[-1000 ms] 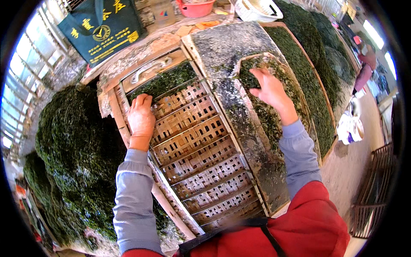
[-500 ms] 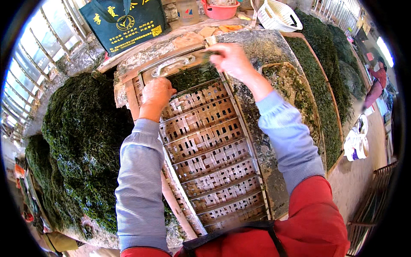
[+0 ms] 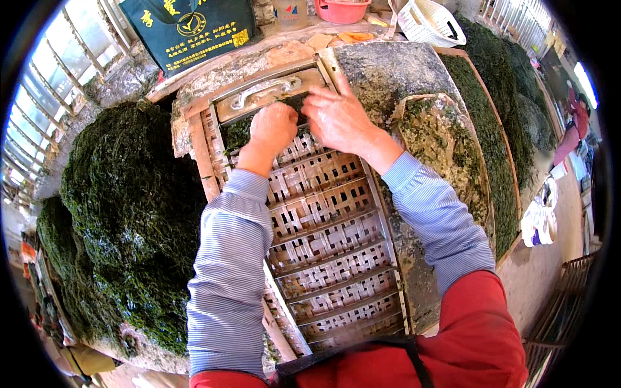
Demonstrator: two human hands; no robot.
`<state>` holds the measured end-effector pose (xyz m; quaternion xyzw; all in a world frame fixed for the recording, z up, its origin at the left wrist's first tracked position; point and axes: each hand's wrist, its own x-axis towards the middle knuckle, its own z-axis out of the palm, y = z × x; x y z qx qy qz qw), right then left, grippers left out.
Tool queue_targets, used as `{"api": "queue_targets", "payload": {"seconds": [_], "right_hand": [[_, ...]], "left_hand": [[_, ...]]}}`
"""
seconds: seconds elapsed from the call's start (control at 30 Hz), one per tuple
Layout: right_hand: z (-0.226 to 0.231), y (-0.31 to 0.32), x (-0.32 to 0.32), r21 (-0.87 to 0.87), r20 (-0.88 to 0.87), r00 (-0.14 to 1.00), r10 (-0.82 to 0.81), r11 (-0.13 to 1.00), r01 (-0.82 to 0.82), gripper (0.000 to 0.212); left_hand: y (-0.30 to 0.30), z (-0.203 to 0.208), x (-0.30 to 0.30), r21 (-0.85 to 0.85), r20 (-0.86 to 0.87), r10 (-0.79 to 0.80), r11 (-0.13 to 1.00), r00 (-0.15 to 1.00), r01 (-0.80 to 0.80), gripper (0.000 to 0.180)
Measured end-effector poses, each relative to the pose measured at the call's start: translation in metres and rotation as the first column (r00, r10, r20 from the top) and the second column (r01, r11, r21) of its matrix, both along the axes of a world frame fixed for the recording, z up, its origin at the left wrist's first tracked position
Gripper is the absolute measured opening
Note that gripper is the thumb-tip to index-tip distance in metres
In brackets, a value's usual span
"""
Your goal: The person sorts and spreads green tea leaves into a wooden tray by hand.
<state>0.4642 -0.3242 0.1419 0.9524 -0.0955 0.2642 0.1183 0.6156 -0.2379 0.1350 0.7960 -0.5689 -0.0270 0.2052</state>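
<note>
Before me lies a long tray with a woven bamboo bottom [image 3: 317, 220], divided by crossbars into several narrow compartments. A light metal handle [image 3: 265, 92] is fixed to the board at its far end. Dark green leafy strands [image 3: 237, 132] lie in the farthest compartment. Over that compartment, my left hand [image 3: 274, 130] is closed, fingers curled; whatever they may hold is hidden. Close on its right is my right hand [image 3: 341, 119], its thumb raised apart and its fingers stretched toward the left hand. No strands show in the right hand.
Large dark green heaps [image 3: 129, 226] rise left of the tray. On the right stand a shallow basket with leafy bits [image 3: 440, 155] and a long bed of green strands [image 3: 488, 155]. A green bag [image 3: 187, 39], pink basin [image 3: 341, 11] and white basket [image 3: 430, 22] sit behind. Another person [image 3: 576, 123] is far right.
My right hand has come down and toward the left hand, and the green strands in its fingers no longer show. My left hand has moved right, still closed.
</note>
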Motion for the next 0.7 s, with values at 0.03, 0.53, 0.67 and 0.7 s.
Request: {"api": "queue_targets", "payload": {"seconds": [0.03,0.53,0.67,0.7], "right_hand": [[-0.003,0.005,-0.001,0.104,-0.101,0.995,0.014,0.995,-0.004,0.029],[0.028,-0.005,0.104,0.097,0.040,0.999,-0.013,0.995,0.010,0.010],[0.033,0.000,0.091,0.072,0.197,0.980,0.019,0.997,-0.034,0.007],[0.035,0.001,0.086,0.037,0.216,0.974,0.067,0.996,-0.077,0.007]], "left_hand": [[-0.001,-0.001,0.009,-0.028,-0.004,-0.063,0.998,0.998,0.063,0.018],[0.073,-0.013,0.016,-0.107,0.488,-0.059,0.986,0.871,0.127,0.040],[0.084,0.001,0.058,-0.344,-0.274,-0.096,0.939,0.957,-0.004,0.025],[0.094,0.009,0.062,-0.521,-0.125,-0.043,0.853,0.991,-0.029,0.022]]}}
